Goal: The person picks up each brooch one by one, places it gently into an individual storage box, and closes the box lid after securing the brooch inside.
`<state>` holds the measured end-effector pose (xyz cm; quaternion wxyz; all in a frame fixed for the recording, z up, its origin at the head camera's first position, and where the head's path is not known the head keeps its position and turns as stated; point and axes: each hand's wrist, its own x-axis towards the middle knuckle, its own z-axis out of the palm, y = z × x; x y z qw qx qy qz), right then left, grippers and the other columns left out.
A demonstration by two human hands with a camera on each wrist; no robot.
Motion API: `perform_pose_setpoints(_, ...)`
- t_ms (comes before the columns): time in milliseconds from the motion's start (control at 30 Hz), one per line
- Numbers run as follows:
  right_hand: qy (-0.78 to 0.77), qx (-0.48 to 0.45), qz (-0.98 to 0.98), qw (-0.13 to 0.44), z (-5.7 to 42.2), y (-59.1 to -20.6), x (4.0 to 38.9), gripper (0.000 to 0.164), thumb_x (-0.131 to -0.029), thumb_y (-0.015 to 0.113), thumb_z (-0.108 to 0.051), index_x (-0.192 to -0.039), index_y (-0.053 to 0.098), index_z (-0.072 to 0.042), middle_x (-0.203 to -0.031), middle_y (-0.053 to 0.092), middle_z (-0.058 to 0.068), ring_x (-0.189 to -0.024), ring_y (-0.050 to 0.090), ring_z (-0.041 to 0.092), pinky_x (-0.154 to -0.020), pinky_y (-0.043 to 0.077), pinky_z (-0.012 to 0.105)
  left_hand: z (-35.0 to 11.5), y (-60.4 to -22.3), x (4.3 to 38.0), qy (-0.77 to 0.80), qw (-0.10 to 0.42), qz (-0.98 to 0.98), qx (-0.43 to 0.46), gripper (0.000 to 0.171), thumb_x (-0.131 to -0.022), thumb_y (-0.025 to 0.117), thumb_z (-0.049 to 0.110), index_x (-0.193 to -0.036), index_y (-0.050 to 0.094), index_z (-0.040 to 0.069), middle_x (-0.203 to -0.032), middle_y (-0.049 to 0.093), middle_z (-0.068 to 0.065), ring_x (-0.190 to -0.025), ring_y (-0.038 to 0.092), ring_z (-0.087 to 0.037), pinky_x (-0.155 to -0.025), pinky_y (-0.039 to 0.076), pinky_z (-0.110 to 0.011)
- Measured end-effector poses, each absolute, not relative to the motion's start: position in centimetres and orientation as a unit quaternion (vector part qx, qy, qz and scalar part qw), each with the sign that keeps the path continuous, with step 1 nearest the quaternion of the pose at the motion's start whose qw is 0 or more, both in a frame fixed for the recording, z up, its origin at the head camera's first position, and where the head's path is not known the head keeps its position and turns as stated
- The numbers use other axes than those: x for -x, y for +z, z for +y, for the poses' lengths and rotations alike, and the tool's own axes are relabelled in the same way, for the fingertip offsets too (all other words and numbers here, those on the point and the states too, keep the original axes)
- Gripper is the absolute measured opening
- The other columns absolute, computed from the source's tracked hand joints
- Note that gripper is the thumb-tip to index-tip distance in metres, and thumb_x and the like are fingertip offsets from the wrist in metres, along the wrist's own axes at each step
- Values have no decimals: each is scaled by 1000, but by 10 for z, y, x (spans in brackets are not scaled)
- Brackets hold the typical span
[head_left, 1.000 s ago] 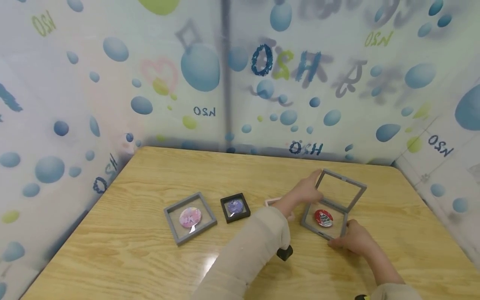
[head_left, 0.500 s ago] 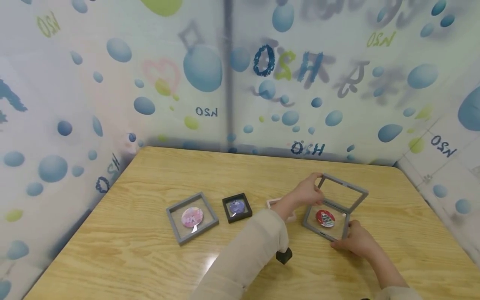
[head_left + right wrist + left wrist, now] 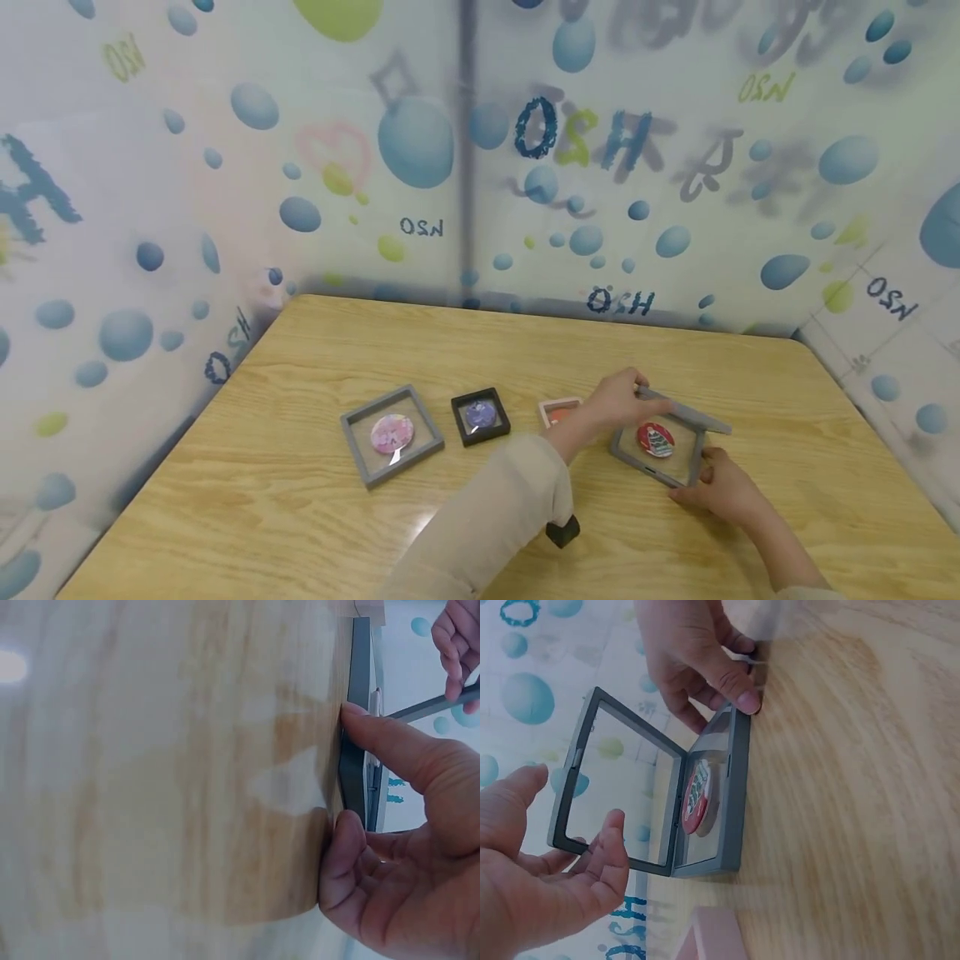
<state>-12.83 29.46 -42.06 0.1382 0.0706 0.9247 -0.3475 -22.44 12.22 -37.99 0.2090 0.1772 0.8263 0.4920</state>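
Observation:
A grey display frame (image 3: 648, 469), hinged like a box, lies on the table at the right in the head view. Its lid (image 3: 693, 414) is raised at a slant from the base. Inside sits a round red badge (image 3: 656, 439) with a green-and-white tree-like picture. My left hand (image 3: 618, 402) holds the lid at its left edge; in the left wrist view, curled fingers (image 3: 611, 859) are around the lid's rim. With thumb and fingers, my right hand (image 3: 723, 487) grips the base's near right corner, also visible in the right wrist view.
Left of the left arm are a grey frame (image 3: 356, 454) with a pink badge (image 3: 392, 433) and a small black frame (image 3: 491, 433) with a purple badge (image 3: 480, 414). A pale pink frame (image 3: 546, 408) is partly hidden behind the left forearm. A patterned curtain (image 3: 495, 233) borders the table.
The lid has tipped down from a steep angle toward the base, my left hand lowering with it. My right hand keeps its grip on the corner. The head view has shifted slightly.

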Motion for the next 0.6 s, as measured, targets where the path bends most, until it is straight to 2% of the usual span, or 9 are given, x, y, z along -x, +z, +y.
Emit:
perform_pose_setpoints(100, -344, -66, 927, 136, 297, -422, 128, 98, -74, 75, -29, -128, 13, 24, -92, 54, 23, -72, 51, 20, -59, 44, 30, 120, -384, 220, 450, 188, 851, -194, 43, -83, 63, 43, -111, 55, 11, -104, 59, -1, -89, 57, -11, -75, 47, -24)
perform_pose_setpoints(167, -340, -55, 929, 134, 298, -423, 127, 99, -74, 75, -31, -129, 13, 24, -101, 53, 34, -82, 56, 32, -67, 48, 37, 118, -386, 218, 423, 177, 865, -206, 41, -84, 62, 42, -109, 56, 11, -102, 60, 0, -91, 57, -11, -73, 47, -23)
perform_pose_setpoints(200, -339, -49, 930, 135, 298, -423, 126, 99, -75, 74, -32, -129, 13, 24, -106, 50, 39, -88, 56, 40, -72, 48, 43, 117, -387, 217, 412, 176, 869, -210, 39, -85, 62, 41, -108, 56, 11, -98, 59, 1, -87, 56, -11, -70, 47, -22)
perform_pose_setpoints(300, -333, -39, 933, 131, 299, -424, 125, 97, -76, 73, -35, -129, 16, 23, -117, 38, 48, -106, 44, 57, -83, 43, 56, 116, -389, 214, 379, 172, 883, -217, 37, -84, 63, 40, -105, 56, 10, -89, 58, 1, -75, 54, -10, -61, 44, -21)
perform_pose_setpoints(333, -332, -36, 933, 130, 300, -425, 125, 95, -76, 72, -35, -128, 17, 23, -119, 34, 50, -110, 38, 59, -85, 40, 59, 116, -389, 212, 364, 170, 889, -218, 37, -83, 63, 41, -104, 55, 11, -87, 58, 2, -72, 52, -10, -59, 43, -21)
perform_pose_setpoints(400, -328, -38, 936, 126, 300, -425, 125, 92, -76, 72, -35, -125, 20, 24, -119, 35, 49, -111, 36, 60, -86, 38, 60, 117, -390, 210, 327, 162, 903, -227, 39, -83, 63, 42, -106, 55, 11, -88, 59, 2, -71, 53, -10, -57, 42, -21)
perform_pose_setpoints(500, -321, -39, 939, 120, 300, -426, 124, 91, -75, 73, -36, -123, 22, 23, -119, 37, 47, -111, 37, 59, -86, 37, 60, 119, -390, 208, 256, 152, 924, -239, 52, -84, 60, 43, -123, 49, 10, -85, 61, 2, -63, 52, -10, -52, 40, -21)
perform_pose_setpoints(600, -317, -42, 940, 118, 300, -426, 125, 94, -75, 73, -37, -125, 21, 23, -120, 38, 46, -111, 37, 58, -87, 36, 61, 121, -391, 205, 203, 152, 935, -248, 65, -86, 58, 40, -138, 34, 9, -66, 57, 3, -45, 43, -8, -41, 35, -20)
